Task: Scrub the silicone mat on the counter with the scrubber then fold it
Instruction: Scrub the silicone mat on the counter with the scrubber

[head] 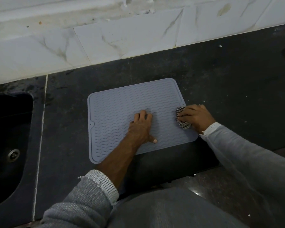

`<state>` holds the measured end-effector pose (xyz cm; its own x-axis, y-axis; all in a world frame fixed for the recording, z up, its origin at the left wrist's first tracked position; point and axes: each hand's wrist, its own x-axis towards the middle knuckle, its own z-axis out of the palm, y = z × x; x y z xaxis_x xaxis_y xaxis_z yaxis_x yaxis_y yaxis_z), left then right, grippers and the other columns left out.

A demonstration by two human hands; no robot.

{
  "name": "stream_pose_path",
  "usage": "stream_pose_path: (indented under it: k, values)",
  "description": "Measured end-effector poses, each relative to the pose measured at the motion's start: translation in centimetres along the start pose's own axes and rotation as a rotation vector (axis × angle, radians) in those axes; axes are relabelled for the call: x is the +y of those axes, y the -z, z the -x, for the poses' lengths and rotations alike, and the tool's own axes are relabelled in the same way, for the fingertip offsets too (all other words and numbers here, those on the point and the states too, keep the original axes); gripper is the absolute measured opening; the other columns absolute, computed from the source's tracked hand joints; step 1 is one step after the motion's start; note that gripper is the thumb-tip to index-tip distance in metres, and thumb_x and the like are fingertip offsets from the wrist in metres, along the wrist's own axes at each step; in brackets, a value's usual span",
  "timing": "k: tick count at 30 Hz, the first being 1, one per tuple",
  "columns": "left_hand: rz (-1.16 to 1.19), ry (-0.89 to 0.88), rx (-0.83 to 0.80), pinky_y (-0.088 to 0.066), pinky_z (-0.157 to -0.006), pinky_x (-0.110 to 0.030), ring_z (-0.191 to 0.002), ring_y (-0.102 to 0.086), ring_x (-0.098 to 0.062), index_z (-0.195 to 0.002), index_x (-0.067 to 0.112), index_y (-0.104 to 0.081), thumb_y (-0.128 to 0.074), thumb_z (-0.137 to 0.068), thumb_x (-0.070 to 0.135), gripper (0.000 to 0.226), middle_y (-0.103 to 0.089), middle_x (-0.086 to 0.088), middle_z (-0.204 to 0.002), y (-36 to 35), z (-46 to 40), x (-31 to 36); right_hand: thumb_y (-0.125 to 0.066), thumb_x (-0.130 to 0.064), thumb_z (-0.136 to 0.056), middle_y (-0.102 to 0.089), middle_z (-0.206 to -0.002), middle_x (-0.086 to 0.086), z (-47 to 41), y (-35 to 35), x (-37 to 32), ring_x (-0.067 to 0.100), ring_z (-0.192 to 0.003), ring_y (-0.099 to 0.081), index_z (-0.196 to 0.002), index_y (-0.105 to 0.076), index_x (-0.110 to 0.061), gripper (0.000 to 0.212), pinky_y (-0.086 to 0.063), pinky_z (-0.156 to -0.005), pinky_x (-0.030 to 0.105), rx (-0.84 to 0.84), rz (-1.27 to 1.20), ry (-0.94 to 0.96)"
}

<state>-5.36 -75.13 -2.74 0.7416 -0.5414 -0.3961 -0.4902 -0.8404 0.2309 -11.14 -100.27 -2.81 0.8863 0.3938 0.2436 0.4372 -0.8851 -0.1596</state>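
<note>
The mat [122, 112] is pale lavender-grey with raised wavy lines. At its 3 o'clock edge, the scrubber [182, 120] is black-and-white checked. The counter [220, 83] is dark speckled grey; the wall tiles [122, 40] are white, grey-veined.

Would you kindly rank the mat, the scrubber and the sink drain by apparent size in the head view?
1. mat
2. scrubber
3. drain, looking close to the scrubber, which the right hand half hides

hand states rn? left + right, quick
Left hand: open, fingers spread, pressing flat on the mat.
Right hand: closed on the scrubber, at the mat's right edge.
</note>
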Motion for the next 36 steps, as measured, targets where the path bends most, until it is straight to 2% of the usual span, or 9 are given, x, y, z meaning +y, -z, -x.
stream_pose_path:
  k: [5, 9, 14, 18, 22, 25, 28, 33, 36]
  values:
    - [0.014, -0.002, -0.028, -0.028, -0.111, -0.052, -0.139, -0.012, -0.032, -0.150, 0.014, -0.011, -0.081, -0.066, 0.051, 0.115, -0.006, -0.012, -0.153, 0.2, 0.2, 0.1, -0.090, 0.002, -0.034, -0.073, -0.091, 0.001, -0.5, 0.6, 0.0, 0.035, -0.086, -0.066, -0.080, -0.077, -0.017, 0.052, -0.044, -0.066, 0.046, -0.036, -0.018, -0.082]
    - [0.056, -0.020, -0.088, -0.015, -0.116, -0.053, -0.144, 0.004, -0.034, -0.152, 0.015, 0.005, -0.073, -0.075, 0.052, 0.116, 0.011, -0.010, -0.157, -0.4, 0.5, -0.2, -0.089, 0.003, -0.038, -0.073, -0.093, 0.005, -0.4, 0.9, -0.5, 0.039, -0.087, -0.065, -0.083, -0.076, -0.015, 0.050, -0.044, -0.065, 0.047, 0.000, -0.058, -0.097]
    - [0.055, -0.014, -0.131, -0.005, -0.117, -0.053, -0.144, 0.014, -0.034, -0.151, 0.017, 0.014, -0.073, -0.069, 0.061, 0.127, 0.021, -0.010, -0.157, -0.7, 0.3, -0.2, -0.088, 0.003, -0.037, -0.073, -0.094, 0.002, -1.3, 0.3, -2.8, 0.033, -0.090, -0.066, -0.084, -0.076, -0.016, 0.052, -0.044, -0.071, 0.044, 0.035, -0.050, -0.016]
    - [0.047, 0.004, -0.112, -0.003, -0.116, -0.054, -0.144, 0.014, -0.035, -0.151, 0.017, 0.013, -0.077, -0.066, 0.059, 0.131, 0.019, -0.011, -0.157, -0.9, 0.3, 0.1, -0.091, -0.005, -0.038, -0.073, -0.095, -0.002, -0.7, -1.0, -3.8, 0.028, -0.093, -0.067, -0.083, -0.076, -0.019, 0.049, -0.040, -0.080, 0.035, -0.036, 0.007, 0.106]
    - [0.047, -0.004, -0.088, -0.004, -0.116, -0.053, -0.145, 0.012, -0.033, -0.152, 0.016, 0.011, -0.078, -0.065, 0.057, 0.131, 0.016, -0.011, -0.157, -0.9, 0.3, 0.0, -0.091, -0.004, -0.042, -0.073, -0.096, 0.002, 1.5, -0.3, -1.4, 0.031, -0.094, -0.067, -0.083, -0.076, -0.016, 0.045, -0.037, -0.077, 0.037, 0.003, 0.045, 0.090]
    - [0.043, 0.001, -0.099, -0.004, -0.116, -0.053, -0.144, 0.012, -0.034, -0.152, 0.016, 0.012, -0.078, -0.066, 0.057, 0.131, 0.017, -0.011, -0.157, -0.9, 0.3, 0.1, -0.092, -0.002, -0.035, -0.073, -0.092, 0.001, 1.8, 0.7, -0.5, 0.031, -0.090, -0.068, -0.078, -0.076, -0.015, 0.048, -0.048, -0.073, 0.043, -0.037, 0.051, 0.040]
    - [0.039, 0.012, -0.102, -0.005, -0.117, -0.053, -0.144, 0.011, -0.034, -0.152, 0.016, 0.011, -0.079, -0.065, 0.057, 0.131, 0.015, -0.011, -0.157, -0.8, 0.1, 0.3, -0.091, -0.002, -0.035, -0.073, -0.092, 0.000, 1.0, 0.9, -1.4, 0.031, -0.089, -0.067, -0.079, -0.076, -0.016, 0.048, -0.048, -0.068, 0.047, -0.011, 0.012, -0.009]
    - [0.037, 0.017, -0.101, -0.005, -0.117, -0.054, -0.144, 0.010, -0.034, -0.152, 0.016, 0.010, -0.079, -0.065, 0.057, 0.131, 0.015, -0.011, -0.157, -0.7, 0.2, 0.4, -0.093, -0.012, -0.038, -0.072, -0.097, 0.001, -0.2, -1.0, -4.4, 0.030, -0.093, -0.067, -0.086, -0.076, -0.019, 0.051, -0.040, -0.078, 0.037, -0.036, 0.034, 0.121]
    - [0.047, 0.012, -0.103, -0.004, -0.117, -0.053, -0.145, 0.012, -0.034, -0.152, 0.016, 0.010, -0.079, -0.066, 0.056, 0.130, 0.016, -0.011, -0.158, -0.6, 0.4, 0.3, -0.093, -0.014, -0.039, -0.072, -0.100, 0.004, 1.5, -0.3, -3.0, 0.032, -0.094, -0.067, -0.089, -0.076, -0.018, 0.053, -0.048, -0.075, 0.042, -0.037, 0.059, 0.104]
